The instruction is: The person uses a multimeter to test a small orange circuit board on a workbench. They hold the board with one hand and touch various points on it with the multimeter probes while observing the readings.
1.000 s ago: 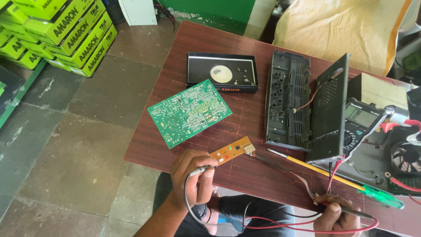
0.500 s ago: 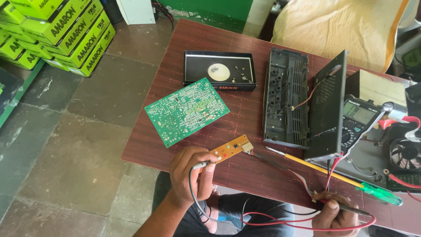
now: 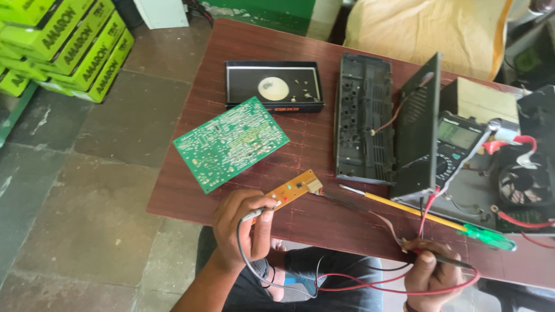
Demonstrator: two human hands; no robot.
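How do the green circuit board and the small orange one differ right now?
The green circuit board is much larger than the small orange board. The green circuit board lies untouched; the small orange board has the left hand pressing a probe to its near end. Only the small orange board has wires trailing off it. Both lie flat on the brown table.

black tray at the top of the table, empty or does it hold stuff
Not empty: the shallow black tray holds a pale round disc and several small screws scattered beside it.
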